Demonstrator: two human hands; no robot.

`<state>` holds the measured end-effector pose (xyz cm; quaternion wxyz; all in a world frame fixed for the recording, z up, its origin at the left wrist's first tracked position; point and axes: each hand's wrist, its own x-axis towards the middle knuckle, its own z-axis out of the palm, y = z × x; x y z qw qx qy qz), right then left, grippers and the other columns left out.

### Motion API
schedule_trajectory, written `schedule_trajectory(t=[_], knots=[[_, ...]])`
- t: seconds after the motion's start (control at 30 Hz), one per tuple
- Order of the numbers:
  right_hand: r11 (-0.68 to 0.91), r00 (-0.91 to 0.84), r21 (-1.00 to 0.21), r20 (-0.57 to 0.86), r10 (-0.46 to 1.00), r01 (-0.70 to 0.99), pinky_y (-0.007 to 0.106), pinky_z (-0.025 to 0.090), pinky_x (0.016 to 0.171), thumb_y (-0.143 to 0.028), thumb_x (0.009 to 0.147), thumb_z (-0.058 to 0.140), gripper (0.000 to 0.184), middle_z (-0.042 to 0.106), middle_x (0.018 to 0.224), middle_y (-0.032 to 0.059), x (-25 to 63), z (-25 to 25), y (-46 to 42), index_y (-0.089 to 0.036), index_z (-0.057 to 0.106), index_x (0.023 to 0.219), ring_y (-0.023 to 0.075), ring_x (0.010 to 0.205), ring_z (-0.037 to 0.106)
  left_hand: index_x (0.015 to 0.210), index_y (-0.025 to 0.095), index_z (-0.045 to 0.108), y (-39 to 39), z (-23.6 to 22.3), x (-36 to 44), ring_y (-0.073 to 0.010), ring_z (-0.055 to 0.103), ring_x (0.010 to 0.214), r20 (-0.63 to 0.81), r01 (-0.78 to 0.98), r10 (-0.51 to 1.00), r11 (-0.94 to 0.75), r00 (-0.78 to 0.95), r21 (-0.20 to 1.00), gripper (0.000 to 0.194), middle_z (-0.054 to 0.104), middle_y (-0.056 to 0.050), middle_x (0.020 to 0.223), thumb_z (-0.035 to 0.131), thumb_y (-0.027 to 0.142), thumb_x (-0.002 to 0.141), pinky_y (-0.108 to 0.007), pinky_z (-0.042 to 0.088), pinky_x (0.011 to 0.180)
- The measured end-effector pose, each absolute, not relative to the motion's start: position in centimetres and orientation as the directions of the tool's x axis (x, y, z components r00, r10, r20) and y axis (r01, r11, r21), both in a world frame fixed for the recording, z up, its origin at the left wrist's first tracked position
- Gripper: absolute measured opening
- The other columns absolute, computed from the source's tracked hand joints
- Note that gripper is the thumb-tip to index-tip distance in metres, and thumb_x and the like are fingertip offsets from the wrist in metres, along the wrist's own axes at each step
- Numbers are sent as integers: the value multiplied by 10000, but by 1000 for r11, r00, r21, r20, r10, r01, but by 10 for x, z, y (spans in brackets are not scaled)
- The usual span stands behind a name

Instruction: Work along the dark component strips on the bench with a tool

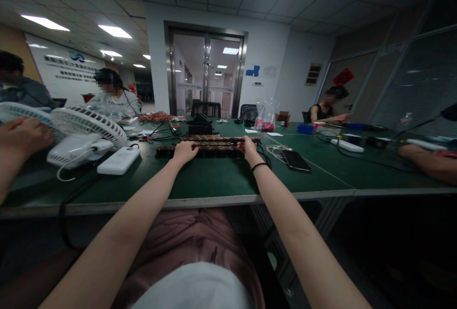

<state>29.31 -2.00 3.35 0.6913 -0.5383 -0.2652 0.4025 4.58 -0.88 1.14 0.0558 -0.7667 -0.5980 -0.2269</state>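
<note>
Several long, thin rods with a brown and gold pattern [217, 146] lie side by side across a black base [214, 153] on the table in front of me. My left hand [184, 152] rests over their left part, fingers curled down onto them and thumb pointing right. At the right end, my right hand [247, 147] has its fingers closed around the rod ends. The small size and dim light hide what exactly the rods are. A dark cord runs close by the right hand.
Left of the rods stand a white power bank [119, 160] and a white fan [85, 133]. A phone [296, 160] and a coiled white cable [278, 152] lie to the right. Behind are a black stand [200, 125] and copper-coloured wires [155, 116]. Other people's arms reach in at both sides.
</note>
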Motion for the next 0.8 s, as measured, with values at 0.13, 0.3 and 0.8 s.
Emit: schedule_trajectory(t=[0.13, 0.3, 0.8], knots=[[95, 537, -957, -69, 841, -272, 130, 372, 360, -150, 908, 554, 208, 562, 466, -21, 293, 33, -19, -157, 543, 700, 65, 359, 480, 1239, 163, 717, -11, 13, 46, -282, 669, 1094, 407, 940, 895, -279, 181, 195, 402, 756, -101, 1113, 498, 334, 949, -364, 508, 961], [107, 535, -955, -60, 843, -276, 121, 369, 359, -143, 906, 544, 208, 545, 456, -30, 292, 32, -19, -159, 538, 698, 60, 345, 466, 1226, 179, 725, -11, 13, 46, -275, 675, 1087, 411, 941, 893, -279, 181, 192, 387, 765, -90, 1078, 511, 337, 944, -354, 509, 960], [111, 541, -954, -60, 839, -278, 131, 379, 357, -132, 904, 557, 219, 562, 474, -20, 292, 33, -20, -158, 526, 689, 66, 369, 491, 1204, 168, 731, -8, 12, 46, -282, 670, 1085, 425, 933, 887, -292, 182, 209, 370, 762, -99, 1059, 521, 321, 940, -363, 506, 963]])
